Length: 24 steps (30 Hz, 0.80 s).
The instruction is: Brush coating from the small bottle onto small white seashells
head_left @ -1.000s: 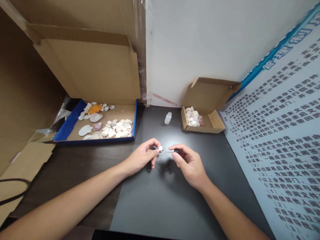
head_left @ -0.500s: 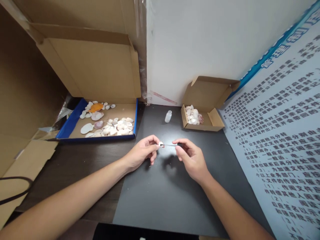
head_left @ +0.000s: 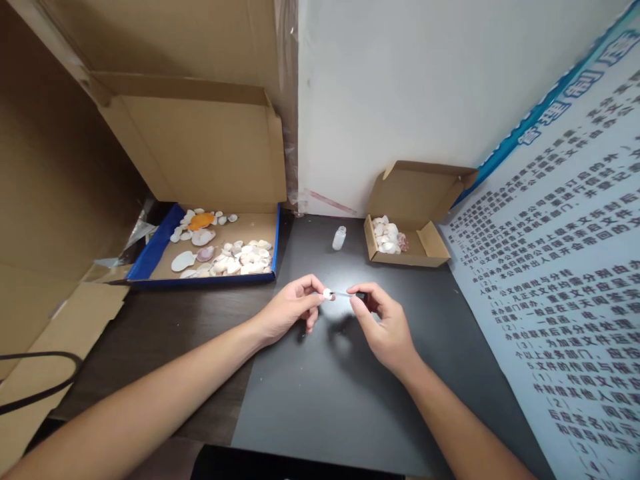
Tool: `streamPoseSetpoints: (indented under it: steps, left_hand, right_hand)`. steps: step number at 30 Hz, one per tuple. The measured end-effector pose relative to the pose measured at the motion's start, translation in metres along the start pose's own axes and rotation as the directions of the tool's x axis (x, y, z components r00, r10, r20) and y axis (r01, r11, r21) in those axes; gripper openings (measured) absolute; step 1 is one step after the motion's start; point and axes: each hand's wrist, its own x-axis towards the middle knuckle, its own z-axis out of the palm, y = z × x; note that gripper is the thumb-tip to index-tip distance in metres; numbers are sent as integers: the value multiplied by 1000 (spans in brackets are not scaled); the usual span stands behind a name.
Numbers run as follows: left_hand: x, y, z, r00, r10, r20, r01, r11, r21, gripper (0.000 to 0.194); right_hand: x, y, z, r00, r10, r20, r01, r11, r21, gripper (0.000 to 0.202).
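Between thumb and forefinger, my left hand [head_left: 294, 307] pinches a small white shell [head_left: 327, 294] above the dark grey mat. My right hand [head_left: 384, 325] grips the black cap [head_left: 361, 296] of a thin applicator brush [head_left: 343, 294]. The brush's tip touches the shell or lies right at it; which of these I cannot tell. Behind my hands a small uncapped bottle [head_left: 339, 239] of frosted white stands upright on the mat.
An open blue-edged box [head_left: 200, 283] of shells and an orange piece stands at the left. At the back right, a small cardboard box [head_left: 411, 257] holds more shells. A printed board [head_left: 565, 253] rises along the right side.
The view has shifted slightly, so the scene sits a little lower and to the right. Both hands keep their holds, and more of the shell's face shows.
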Motion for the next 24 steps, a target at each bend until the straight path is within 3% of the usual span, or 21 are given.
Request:
streamPoseSetpoints:
  steps: [3,6,8,11,15,19,24]
  left_hand:
    - [1,-1,-1,1000,7,3,-7,999,36,31]
    - [1,-1,-1,1000,9,21,-10,999,31,31]
    - [1,-1,-1,1000,11,27,-12,1000,26,31]
    - [1,0,0,1000,15,23,-16,999,39,31]
    - [1,0,-1,999,21,27,-22,1000,22,29]
    - [2,-2,-3,1000,14,26,-15,998,54,28]
    - [1,-1,-3,1000,-6,21,5,998,59,31]
  right_hand:
    - [2,0,-3,999,1,-40,-2,999,-36,15]
    - [4,0,-6,998,34,53,-37,998,53,19]
    - [5,1,-7,997,46,62,-48,999,15,19]
    - [4,1,-9,1000,0,-14,-1,999,-51,17]
    - [3,-1,-9,997,-42,61,43,999,-14,18]
    - [2,-2,-7,999,-51,-13,49,993,-109,14]
    - [1,-1,-8,994,-90,58,95,991,-94,14]
